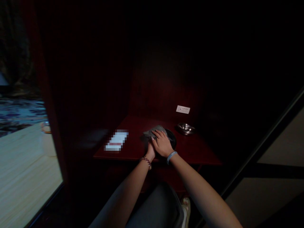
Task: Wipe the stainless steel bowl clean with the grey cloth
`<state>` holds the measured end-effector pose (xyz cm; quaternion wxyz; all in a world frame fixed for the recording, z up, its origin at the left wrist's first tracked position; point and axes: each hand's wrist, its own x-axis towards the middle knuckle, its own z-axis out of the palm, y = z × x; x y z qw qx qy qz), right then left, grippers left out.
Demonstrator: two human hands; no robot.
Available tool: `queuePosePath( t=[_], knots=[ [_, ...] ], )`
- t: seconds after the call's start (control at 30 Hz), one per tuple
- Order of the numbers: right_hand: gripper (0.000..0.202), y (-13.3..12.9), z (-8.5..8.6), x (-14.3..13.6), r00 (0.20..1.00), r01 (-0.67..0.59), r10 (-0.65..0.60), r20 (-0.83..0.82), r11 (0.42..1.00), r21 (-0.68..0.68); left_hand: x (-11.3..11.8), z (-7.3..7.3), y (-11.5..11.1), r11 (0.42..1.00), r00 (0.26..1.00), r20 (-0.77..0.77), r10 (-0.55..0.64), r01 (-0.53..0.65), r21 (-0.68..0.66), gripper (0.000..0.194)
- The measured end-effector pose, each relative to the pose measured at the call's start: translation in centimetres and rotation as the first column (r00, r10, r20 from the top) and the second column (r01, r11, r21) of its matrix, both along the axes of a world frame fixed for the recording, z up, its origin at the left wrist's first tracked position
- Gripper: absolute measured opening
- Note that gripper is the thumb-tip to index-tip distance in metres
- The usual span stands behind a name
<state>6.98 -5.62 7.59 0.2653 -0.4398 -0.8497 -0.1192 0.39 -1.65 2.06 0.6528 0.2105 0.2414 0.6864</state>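
Note:
Over a grey cloth (152, 131) on the dark red shelf, my right hand (163, 144) is curled, its fingers across the fabric and its thumb to the left. My left hand (151, 149) is tucked in below and beside it, with its fingers hidden behind the right hand and the cloth. A black, rounded object (173, 140) shows partly from under the cloth, just right of my right hand. What kind of object it is, I cannot make out. A beaded bracelet circles my left wrist, and a light blue band my right.
Stacked shiny metal dishes (186, 128) stand at the shelf's back right, below a white wall socket (183, 109). A blurred-out bright rectangle (117, 140) lies at left on the shelf (133, 152). Dark panels enclose it. Further left is a pale wooden tabletop (26, 177).

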Motion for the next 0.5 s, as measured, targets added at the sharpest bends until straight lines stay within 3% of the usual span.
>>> queuePosePath(
  t=[0.13, 0.27, 0.5],
  knots=[
    [0.049, 1.2, 0.4, 0.7, 0.995, 0.06, -0.06, -0.077, 0.998, 0.005, 0.2, -1.0, 0.8, 0.998, 0.996, -0.06, 0.06, -0.059, 0.007, 0.028],
    [0.051, 2.6, 0.4, 1.9, 0.987, 0.099, -0.097, -0.128, 0.995, 0.007, 0.3, -1.3, 1.2, 0.997, 0.98, -0.188, 0.069, -0.071, -0.003, 0.047],
    [0.056, 4.5, -1.0, 4.9, 0.927, 0.148, -0.16, -0.339, 0.987, -0.059, 0.2, -1.6, 1.5, 0.992, 0.961, -0.244, 0.128, -0.127, 0.017, 0.059]
  ],
)
